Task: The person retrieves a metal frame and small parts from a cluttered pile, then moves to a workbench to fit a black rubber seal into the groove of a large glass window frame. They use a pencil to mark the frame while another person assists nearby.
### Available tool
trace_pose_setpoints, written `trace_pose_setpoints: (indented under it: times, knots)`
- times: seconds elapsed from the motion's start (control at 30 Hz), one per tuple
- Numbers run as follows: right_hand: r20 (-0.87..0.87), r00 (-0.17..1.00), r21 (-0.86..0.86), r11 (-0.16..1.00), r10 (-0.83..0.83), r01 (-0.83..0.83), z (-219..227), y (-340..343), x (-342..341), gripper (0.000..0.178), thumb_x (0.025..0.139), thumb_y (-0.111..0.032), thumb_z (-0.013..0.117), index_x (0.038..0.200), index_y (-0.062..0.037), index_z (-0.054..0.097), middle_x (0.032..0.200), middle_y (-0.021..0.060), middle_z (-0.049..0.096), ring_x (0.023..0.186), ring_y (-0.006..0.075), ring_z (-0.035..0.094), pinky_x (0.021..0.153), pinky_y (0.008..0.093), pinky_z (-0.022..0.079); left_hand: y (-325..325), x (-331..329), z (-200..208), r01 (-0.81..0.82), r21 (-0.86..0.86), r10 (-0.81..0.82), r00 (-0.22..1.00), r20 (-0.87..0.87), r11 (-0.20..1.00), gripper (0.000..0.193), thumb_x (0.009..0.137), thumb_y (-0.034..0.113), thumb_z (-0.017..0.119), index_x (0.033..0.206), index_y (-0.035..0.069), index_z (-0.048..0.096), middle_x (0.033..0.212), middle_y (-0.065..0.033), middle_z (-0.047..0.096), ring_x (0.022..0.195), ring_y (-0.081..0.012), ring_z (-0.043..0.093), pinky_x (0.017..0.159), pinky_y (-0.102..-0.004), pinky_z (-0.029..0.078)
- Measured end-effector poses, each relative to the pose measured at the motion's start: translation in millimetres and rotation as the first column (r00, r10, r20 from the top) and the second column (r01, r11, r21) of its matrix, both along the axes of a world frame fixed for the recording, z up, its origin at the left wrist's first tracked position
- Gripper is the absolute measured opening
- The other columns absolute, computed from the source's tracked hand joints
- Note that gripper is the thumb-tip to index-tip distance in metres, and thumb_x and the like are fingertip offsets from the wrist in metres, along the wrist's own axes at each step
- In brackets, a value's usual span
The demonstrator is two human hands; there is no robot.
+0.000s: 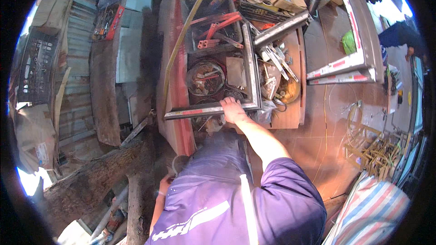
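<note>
Grasping the metal frame [206, 110] near its corner, the right hand [234, 110] has its fingers over the near bar. The left hand [166, 184], lower and leftward beside the shirt [213, 199], is partly hidden (whether it holds anything, I cannot tell). Beyond the right hand, to its left, sit a round tub [189, 81] and red bars [220, 20]. Supporting the bar's left end too would probably steady the frame best.

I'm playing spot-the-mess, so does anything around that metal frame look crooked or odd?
Yes, it looks jumbled. Red bars lie at different angles in a black crate, not lined up. The metal frame under the right hand looks odd too: only two sides show, like an L.
</note>
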State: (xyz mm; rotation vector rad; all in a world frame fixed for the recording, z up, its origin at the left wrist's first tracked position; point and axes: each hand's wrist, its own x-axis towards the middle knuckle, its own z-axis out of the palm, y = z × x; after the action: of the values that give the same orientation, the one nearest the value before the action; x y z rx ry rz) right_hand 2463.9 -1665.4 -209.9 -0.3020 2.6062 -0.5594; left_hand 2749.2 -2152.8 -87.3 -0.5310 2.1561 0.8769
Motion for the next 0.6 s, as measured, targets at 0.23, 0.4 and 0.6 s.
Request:
trace_pose_setpoints:
  times: [0.23, 0.4, 0.6]
  knots:
    - [-0.091, 0.979, -0.063, 0.982, -0.184, 0.179, 22.1, 10.1, 89.0, 0.064, 0.079, -0.017, 0.086, 0.138, -0.0057, 0.063, 0.147, 0.0136, 0.056, 0.145, 0.0361, 0.049, 0.115, 0.0575, 0.048, -23.8, -17.1, 5.9, 0.188, 0.118, -0.179, 0.98, -0.088, 0.975, 0.042, 0.094, 0.016, 0.079, 0.131, -0.001, 0.072, 0.126, -0.0162, 0.077, 0.116, -0.0238, 0.074, 0.101, -0.0375, 0.059]
    - [0.224, 0.83, -0.018, 0.849, -0.511, 0.528, 15.8, 10.1, 168.1, 0.063, 0.086, -0.03, 0.091, 0.139, -0.0073, 0.068, 0.151, 0.0185, 0.058, 0.145, 0.039, 0.054, 0.121, 0.0458, 0.047, -31.4, 12.4, 4.2, 0.217, 0.113, -0.188, 0.956, -0.224, 0.97, 0.027, 0.099, 0.023, 0.075, 0.112, 0.0, 0.08, 0.114, -0.0123, 0.081, 0.107, -0.0277, 0.078, 0.097, -0.0366, 0.06]
    - [0.408, 0.726, 0.183, 0.829, -0.553, 0.528, -55.7, 41.3, 254.5, 0.051, 0.09, -0.031, 0.084, 0.134, -0.0086, 0.073, 0.137, 0.0183, 0.075, 0.133, 0.0342, 0.069, 0.113, 0.0461, 0.055, -77.9, 89.2, -69.0, 0.254, 0.068, -0.223, 0.927, -0.302, 0.965, 0.02, 0.099, 0.022, 0.068, 0.104, 0.005, 0.079, 0.109, -0.0195, 0.077, 0.105, -0.0375, 0.075, 0.092, -0.0492, 0.059]
